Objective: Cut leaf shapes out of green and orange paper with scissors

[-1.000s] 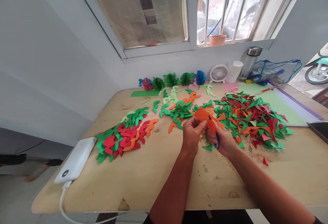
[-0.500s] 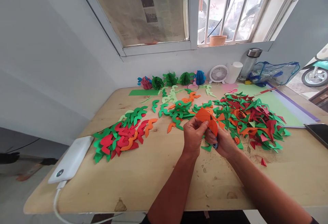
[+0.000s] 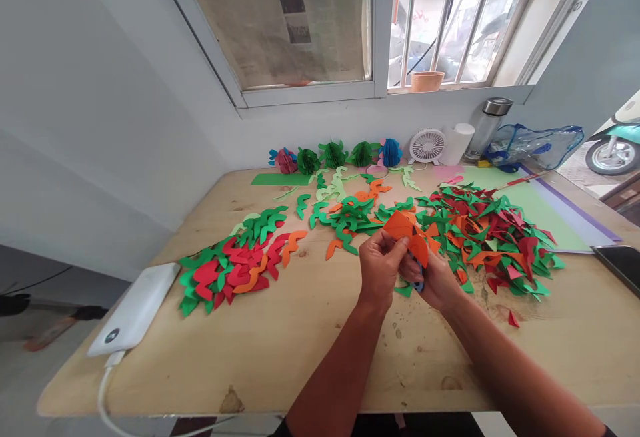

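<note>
My left hand (image 3: 379,263) pinches a piece of orange paper (image 3: 399,225) between thumb and fingers above the middle of the table. A pencil-like line curves across the paper. Close against it, my right hand (image 3: 436,280) is closed round scissors (image 3: 419,285); a bit of their blue handle shows, while the blades are mostly hidden by the paper. An orange flap (image 3: 419,250) of the paper hangs over the right fingers. Behind both hands lie green and orange wavy cut-outs (image 3: 356,210).
Paper scraps (image 3: 493,230) are heaped on the right, red and green cut-outs (image 3: 240,263) on the left. A white power bank (image 3: 134,310) lies at the left edge, a phone (image 3: 620,267) at the right. Honeycomb paper turtles (image 3: 333,155), a small fan (image 3: 427,146) and a bottle (image 3: 489,129) line the wall.
The orange flap has swung open a little from the rest of the paper, with a wider gap between them. Both hands stay nearly in place; the view has shifted slightly.
</note>
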A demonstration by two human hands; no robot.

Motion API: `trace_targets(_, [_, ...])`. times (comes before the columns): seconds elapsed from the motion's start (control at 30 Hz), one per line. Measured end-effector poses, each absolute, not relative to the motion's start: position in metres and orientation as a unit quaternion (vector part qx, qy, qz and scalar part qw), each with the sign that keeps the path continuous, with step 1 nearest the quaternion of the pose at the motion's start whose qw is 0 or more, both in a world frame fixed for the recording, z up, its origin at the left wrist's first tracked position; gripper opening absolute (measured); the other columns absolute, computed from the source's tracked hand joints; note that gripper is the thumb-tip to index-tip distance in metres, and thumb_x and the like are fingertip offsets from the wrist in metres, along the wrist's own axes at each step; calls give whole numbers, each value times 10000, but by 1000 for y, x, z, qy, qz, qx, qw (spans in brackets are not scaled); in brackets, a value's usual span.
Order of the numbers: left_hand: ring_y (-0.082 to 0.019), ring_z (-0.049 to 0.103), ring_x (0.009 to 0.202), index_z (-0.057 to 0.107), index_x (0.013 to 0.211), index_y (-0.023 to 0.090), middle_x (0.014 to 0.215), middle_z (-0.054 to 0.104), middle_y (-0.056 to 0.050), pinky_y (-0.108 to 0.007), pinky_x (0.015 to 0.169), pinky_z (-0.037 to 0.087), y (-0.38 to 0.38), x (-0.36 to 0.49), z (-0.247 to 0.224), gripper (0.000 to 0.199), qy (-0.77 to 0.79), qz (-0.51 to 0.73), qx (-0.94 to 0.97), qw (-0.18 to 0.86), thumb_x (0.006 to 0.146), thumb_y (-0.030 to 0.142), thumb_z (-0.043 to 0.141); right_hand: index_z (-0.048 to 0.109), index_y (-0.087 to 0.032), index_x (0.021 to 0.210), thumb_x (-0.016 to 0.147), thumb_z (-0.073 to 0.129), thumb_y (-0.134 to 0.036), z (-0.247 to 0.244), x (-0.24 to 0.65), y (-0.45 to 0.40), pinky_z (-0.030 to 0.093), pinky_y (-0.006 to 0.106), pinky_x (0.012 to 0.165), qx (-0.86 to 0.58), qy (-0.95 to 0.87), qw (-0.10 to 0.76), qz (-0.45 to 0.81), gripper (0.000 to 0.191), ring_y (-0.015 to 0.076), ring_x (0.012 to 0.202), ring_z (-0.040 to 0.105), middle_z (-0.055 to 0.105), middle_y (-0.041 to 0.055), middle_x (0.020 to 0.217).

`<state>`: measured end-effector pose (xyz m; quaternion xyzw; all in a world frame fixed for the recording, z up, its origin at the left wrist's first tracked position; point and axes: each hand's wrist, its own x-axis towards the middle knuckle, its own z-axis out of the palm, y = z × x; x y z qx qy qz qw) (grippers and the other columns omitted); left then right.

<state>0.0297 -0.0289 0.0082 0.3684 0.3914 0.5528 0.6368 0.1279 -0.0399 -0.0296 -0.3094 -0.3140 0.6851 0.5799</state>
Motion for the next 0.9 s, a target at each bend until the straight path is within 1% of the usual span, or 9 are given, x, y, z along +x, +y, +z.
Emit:
trace_targets(0.13, [-116,528,386,548,651,182,457,570,33,-231,457,428,-28,30,7,217,398,559,373,624,682,321,711,456,-194,584,800,680,-435,-30,129,-40,243,210,401,-301,-318,568,697,394,79,432,247,347,-51,479])
trace_targets(0.37, [-101,540,428,557,647,170,505,578,31,-221,482,435,-26,30,3,197,402,566,370,617,669,291,711,441,-198,600,800,680,-435,-31,129,-40,236,210,392,-300,-319,568,697,391,74,424,241,343,-56,496])
trace_targets(0.53, [-116,533,395,548,659,176,486,580,28,-228,436,424,-27,30,4,209,391,560,371,629,675,312,706,447,-189,590,802,683,-434,-30,129,-40,233,208,401,-298,-316,574,694,401,69,428,247,347,-54,501])
trace_targets(0.73, [-115,547,411,559,664,174,500,589,26,-221,437,426,-27,29,5,205,390,560,375,628,676,311,712,458,-189,592,794,690,-431,-30,128,-40,214,207,401,-302,-311,581,689,391,76,436,235,351,-51,493])
trace_targets(0.9, [-102,529,397,546,639,176,491,571,37,-215,431,414,-27,30,5,212,390,565,369,626,674,301,713,456,-192,600,797,687,-408,-32,127,-40,217,210,394,-306,-309,586,684,373,73,425,230,360,-52,505])
